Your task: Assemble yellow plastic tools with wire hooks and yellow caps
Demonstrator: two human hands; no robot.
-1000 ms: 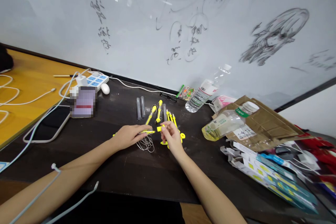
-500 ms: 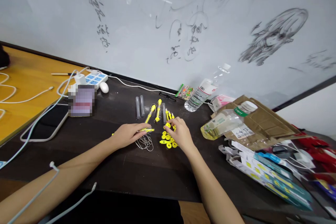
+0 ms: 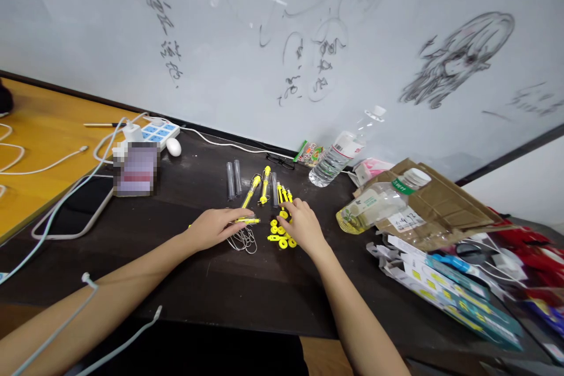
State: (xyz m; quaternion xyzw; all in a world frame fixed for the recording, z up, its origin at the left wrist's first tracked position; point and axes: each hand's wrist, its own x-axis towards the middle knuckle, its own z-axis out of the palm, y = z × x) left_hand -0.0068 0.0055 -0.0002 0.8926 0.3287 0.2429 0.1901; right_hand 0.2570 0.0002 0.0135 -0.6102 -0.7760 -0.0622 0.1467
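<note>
Left hand (image 3: 214, 227) is clamping the tube (image 3: 251, 221) between thumb and fingers, thumb on the near side. Tube is lying left-right, roughly along the near edge of the table (image 3: 247, 291), its right end poking out of the grip and pointing toward the rings (image 3: 283, 243).

Key relation: rings are lying just right of that end, a small bare gap between. Right hand (image 3: 305, 224) is nearer to them, covering their right side palm-down. Its thumb and forefinger are standing apart, one ring showing between the tips; can't tell if they're touching it.

Stick (image 3: 274, 238) is lying among the rings, also left-right. Cord (image 3: 243, 241) is lying in loops on the near side of the tube. Rods (image 3: 282, 192) are lying beyond the right hand, pointing far, a clear cylinder (image 3: 274, 190) just left of them.

Hidden: left hand is covering the tube's middle. Yellow tip (image 3: 190, 226) is showing left of it; can't confirm it's the same piece. Right hand is hiding some rings, so no count. Its other fingertips are hard to make out.
</note>
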